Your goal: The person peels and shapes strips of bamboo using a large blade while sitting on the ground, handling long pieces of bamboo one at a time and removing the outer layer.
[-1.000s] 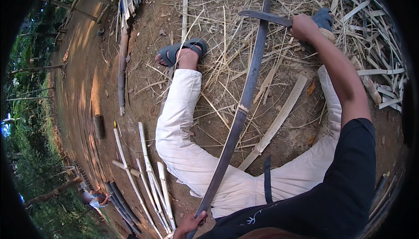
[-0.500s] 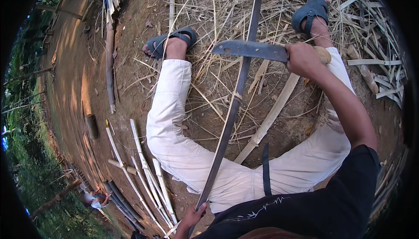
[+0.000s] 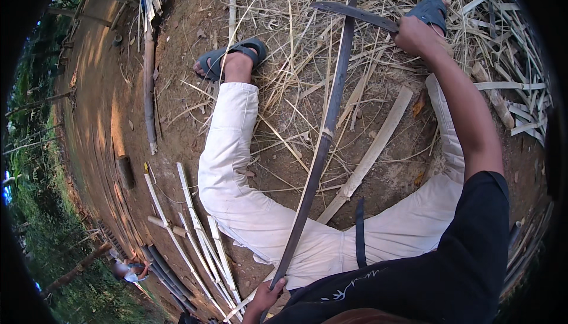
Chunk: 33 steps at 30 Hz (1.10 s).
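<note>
A long dark bamboo strip runs from my lap out between my feet, with a pale node part way along it. My left hand is closed around its near end, beside my hip. In my right hand is a machete, held out at arm's length near my right foot. Its blade points left and crosses the strip near the far end, tilted so that it looks narrow. Whether the edge touches the strip I cannot tell. The handle is mostly hidden by my fingers.
A pale split slat lies on the soil between my legs. Thin shavings litter the ground around my sandals. Several pale strips lie to my left, and a heap of strips at right. Another person is at far lower left.
My right hand has carried the machete farther away along the strip, and the blade has turned to show less of its flat side. My left hand still grips the near end.
</note>
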Available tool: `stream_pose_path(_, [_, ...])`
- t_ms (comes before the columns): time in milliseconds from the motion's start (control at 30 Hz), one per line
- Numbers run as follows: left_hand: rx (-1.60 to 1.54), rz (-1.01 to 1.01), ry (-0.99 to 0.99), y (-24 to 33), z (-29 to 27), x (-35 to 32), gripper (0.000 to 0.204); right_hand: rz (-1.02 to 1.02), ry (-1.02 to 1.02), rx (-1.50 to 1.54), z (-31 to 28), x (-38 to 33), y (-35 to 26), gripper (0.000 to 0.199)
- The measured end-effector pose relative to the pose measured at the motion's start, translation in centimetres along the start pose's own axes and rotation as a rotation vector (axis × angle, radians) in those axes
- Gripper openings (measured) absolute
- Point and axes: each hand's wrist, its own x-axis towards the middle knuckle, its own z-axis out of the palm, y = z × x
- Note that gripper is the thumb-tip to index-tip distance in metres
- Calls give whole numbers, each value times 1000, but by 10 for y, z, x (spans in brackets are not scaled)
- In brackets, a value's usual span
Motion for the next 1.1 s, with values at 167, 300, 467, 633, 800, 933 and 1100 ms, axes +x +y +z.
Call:
stream_pose_path(167, [-64,3,11,-13,-2,-8,46,-89,-55,-56,-15,28,-14,27])
stream_pose_path(300, [-35,-108,-21,-8,-3,-3,49,-334,30,-68,0,12,-15,25])
stream_pose_path(467, [-153,-101,30,22,7,-24,47,215,33,56,7,95,15,33])
stream_pose_path(633, [-164,-9,-184,-2,-9,-8,48,294,44,167,25,51,3,39])
stream_pose_path(800, [-220,87,-424,8,-25,8,58,69,-109,220,6,-98,-38,36])
stream_pose_path(933, [-307,202,-476,17,-19,23,77,-153,-205,245,11,-250,-83,29])
stream_pose_path(1100, [-371,201,-573,55,-10,34,66,-669,-149,354,45,-391,-111,27])
